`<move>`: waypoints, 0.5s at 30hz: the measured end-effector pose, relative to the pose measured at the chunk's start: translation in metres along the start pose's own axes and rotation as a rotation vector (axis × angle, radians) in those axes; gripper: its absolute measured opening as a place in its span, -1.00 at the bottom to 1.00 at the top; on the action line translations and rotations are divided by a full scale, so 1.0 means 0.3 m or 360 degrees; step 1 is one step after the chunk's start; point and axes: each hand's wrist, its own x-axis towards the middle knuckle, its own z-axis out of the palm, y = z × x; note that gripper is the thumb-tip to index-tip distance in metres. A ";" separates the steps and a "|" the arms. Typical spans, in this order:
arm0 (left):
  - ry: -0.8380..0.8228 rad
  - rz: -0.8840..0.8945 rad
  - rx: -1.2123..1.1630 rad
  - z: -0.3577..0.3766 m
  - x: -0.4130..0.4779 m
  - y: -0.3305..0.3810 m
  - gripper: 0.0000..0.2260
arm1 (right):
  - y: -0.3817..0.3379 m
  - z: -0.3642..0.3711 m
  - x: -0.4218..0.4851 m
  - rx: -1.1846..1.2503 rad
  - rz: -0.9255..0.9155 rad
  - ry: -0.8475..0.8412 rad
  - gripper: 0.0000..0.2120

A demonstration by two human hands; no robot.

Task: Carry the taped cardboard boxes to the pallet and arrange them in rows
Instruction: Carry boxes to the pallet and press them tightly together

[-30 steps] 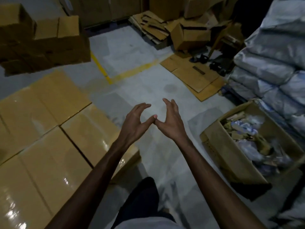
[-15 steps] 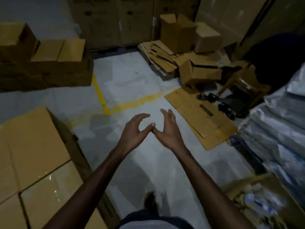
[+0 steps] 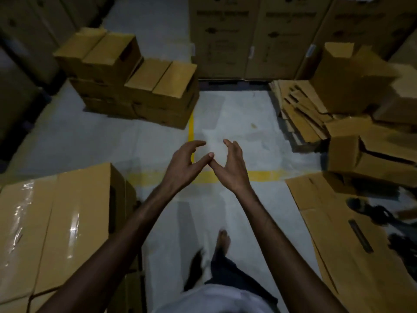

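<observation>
Left hand (image 3: pixel 184 166) and right hand (image 3: pixel 230 168) stay empty, fingers loosely curved, thumbs touching. You have turned from the taped boxes (image 3: pixel 56 222) toward the stacked boxes (image 3: pixel 135 84); the next pickup is likely there.

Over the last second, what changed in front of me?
You turned toward the stacked boxes, now nearer ahead; the open carton of scraps and grey sacks left view. Nothing was picked up. The left hand and right hand stay empty, thumbs touching; taped boxes remain on your left.

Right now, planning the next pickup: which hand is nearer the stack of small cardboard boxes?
Left. The left hand hovers below-right of the stack of small cardboard boxes; the right hand is farther right.
</observation>
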 end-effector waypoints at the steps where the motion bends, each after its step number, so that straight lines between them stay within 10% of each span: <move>1: 0.0028 -0.0059 0.0016 -0.018 0.086 -0.013 -0.47 | -0.022 -0.003 0.103 0.0009 0.0011 -0.0047 -0.27; 15: 0.0466 -0.0404 0.0072 -0.334 1.111 -0.381 -0.50 | -0.402 0.226 1.434 -0.0013 -0.0246 -0.0512 -0.21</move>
